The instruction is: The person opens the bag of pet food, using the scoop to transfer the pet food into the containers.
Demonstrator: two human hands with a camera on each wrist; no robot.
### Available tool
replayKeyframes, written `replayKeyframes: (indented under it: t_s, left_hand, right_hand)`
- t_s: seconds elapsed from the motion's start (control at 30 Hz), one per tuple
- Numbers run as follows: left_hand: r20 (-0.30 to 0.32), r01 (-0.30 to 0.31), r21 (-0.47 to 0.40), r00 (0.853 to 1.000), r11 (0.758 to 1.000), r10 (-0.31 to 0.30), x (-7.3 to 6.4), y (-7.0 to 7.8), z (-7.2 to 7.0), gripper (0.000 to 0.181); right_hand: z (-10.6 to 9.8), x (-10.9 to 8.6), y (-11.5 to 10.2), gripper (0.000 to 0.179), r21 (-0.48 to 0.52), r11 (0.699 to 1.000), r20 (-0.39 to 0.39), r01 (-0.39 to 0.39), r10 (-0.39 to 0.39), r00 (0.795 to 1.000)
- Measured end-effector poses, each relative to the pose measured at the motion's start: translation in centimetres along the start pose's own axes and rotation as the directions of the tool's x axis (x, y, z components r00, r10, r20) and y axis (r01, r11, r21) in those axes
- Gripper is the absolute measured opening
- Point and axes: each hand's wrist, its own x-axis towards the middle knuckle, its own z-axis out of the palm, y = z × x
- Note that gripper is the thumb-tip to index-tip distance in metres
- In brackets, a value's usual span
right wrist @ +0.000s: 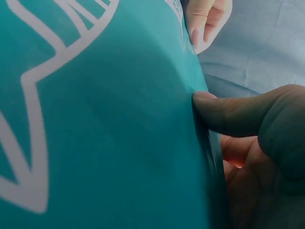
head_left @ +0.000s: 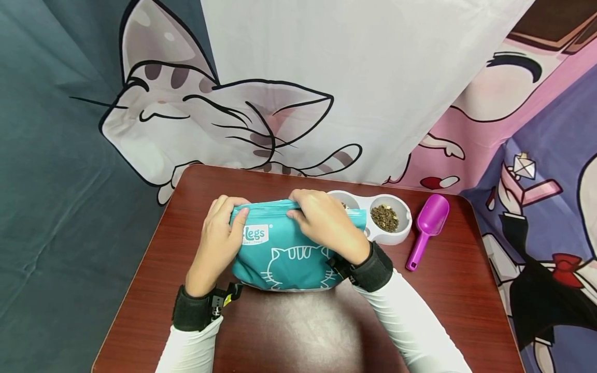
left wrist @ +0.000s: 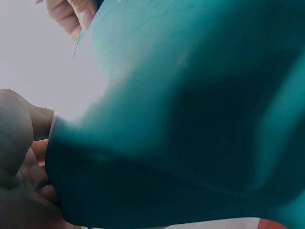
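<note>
A teal pouch bag (head_left: 289,259) with a white cat drawing and a "Legs" label stands over the table, its zip-style top edge uppermost. At its top left corner my left hand (head_left: 215,241) pinches the edge, thumb in front and fingers behind. My right hand (head_left: 328,220) pinches the same edge farther right. Its thumb (right wrist: 228,112) presses on the front face in the right wrist view. In the left wrist view, the bag's teal surface (left wrist: 143,157) fills most of the picture, with the left hand (left wrist: 16,138) at its side.
Behind the bag's right end is a white double bowl (head_left: 391,239), partly hidden. Its right cup holds brown-green dry bits (head_left: 384,218). A purple scoop (head_left: 432,217) lies to the right of it. The dark red wooden table (head_left: 466,311) meets cat-print cloth (head_left: 373,77) at the back.
</note>
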Motion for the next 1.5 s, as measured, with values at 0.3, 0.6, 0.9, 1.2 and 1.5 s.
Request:
replayKeyframes:
  t_s: [0.3, 0.6, 0.9, 1.2, 1.5]
  left_hand:
    - [-0.003, -0.001, 0.012, 1.000, 1.000, 0.002, 0.0, 0.2, -0.2, 0.018]
    - [0.028, 0.005, -0.026, 1.000, 1.000, -0.004, 0.0, 0.5, -0.3, 0.017]
    - [0.028, -0.017, -0.014, 0.999, 1.000, 0.017, 0.2, 0.9, -0.4, 0.012]
    - [-0.007, -0.088, 0.161, 0.996, 0.983, 0.090, 0.2, 1.9, 0.3, 0.025]
    - [0.015, -0.151, 0.182, 0.988, 0.972, 0.151, 0.7, 2.7, 0.3, 0.017]
  right_hand:
    - [0.1, 0.8, -0.5, 0.024, 0.023, 1.000, 0.035, -0.007, 0.006, 0.999]
    - [0.2, 0.9, -0.8, 0.015, 0.066, 0.997, -0.006, 0.033, -0.033, 0.999]
    - [0.1, 1.0, -0.8, 0.017, 0.075, 0.997, 0.023, 0.009, -0.011, 1.000]
    - [0.2, 1.1, -0.7, 0.016, 0.110, 0.994, 0.031, -0.005, 0.001, 1.000]
    - [0.2, 0.8, -0.6, 0.014, 0.132, 0.990, -0.042, 0.048, -0.043, 0.998]
